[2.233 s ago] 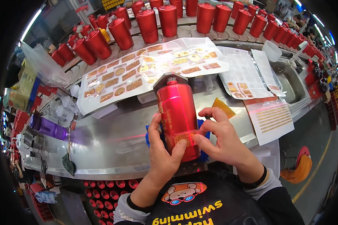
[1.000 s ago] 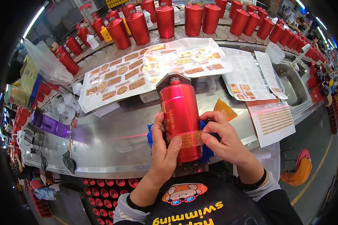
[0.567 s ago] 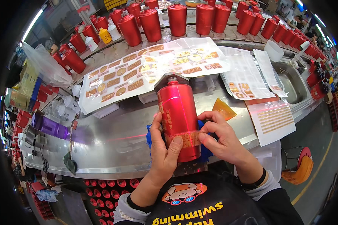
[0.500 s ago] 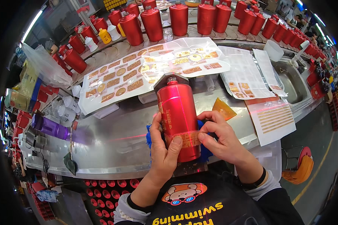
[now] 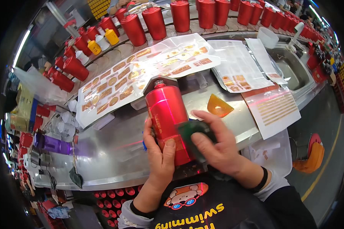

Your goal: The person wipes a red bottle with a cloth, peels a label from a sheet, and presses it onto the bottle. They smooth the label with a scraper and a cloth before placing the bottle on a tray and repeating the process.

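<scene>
A glossy red bottle (image 5: 167, 108) leans slightly left over the near part of the metal bench, its neck against a dark angled support (image 5: 151, 84). My left hand (image 5: 159, 158) wraps its lower left side, thumb on the front next to a gold sticker (image 5: 175, 141) near the base. My right hand (image 5: 221, 147) grips a dark green flat pad (image 5: 186, 131), blurred by motion, and holds it against the bottle's right side over the sticker's right end. Only a sliver of blue cloth (image 5: 144, 145) shows behind my left hand.
Sheets of gold stickers (image 5: 118, 78) cover the bench's far side. An amber plastic piece (image 5: 219, 105) lies to the right, near a sheet of gold strips (image 5: 277, 110). Red bottles (image 5: 179, 17) line the conveyor. A purple bottle (image 5: 55, 145) lies left; a sink (image 5: 290, 68) is at right.
My right hand has left the sticker's edge and now has the dark green pad against the bottle. The bottle sits slightly further left in view. Yellow and white caps on the conveyor have shifted.
</scene>
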Motion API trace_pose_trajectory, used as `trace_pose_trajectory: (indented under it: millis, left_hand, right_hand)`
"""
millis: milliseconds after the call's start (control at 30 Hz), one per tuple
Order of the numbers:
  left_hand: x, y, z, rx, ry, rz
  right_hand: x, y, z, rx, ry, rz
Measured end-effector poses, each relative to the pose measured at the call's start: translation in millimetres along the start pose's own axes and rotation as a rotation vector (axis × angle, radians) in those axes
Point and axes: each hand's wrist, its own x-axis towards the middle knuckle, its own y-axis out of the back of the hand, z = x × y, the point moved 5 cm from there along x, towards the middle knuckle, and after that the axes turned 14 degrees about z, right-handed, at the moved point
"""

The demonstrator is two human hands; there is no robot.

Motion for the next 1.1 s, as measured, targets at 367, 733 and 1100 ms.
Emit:
trace_pose_trajectory:
  millis: [367, 733, 1100]
  left_hand:
    - [-2.5, 4.0, 8.0, -0.043, -0.002, -0.036]
    - [-20.1, 17.1, 14.2, 0.599, -0.627, -0.166]
    - [-23.9, -3.1, 46.3, 1.076, -0.963, -0.36]
  right_hand:
    - [-29.9, 14.9, 73.9, 0.135, -0.347, 0.061]
    - [-21.0, 7.4, 67.7, 0.422, -0.496, -0.002]
    - [-20.2, 8.8, 75.2, 0.322, -0.452, -0.021]
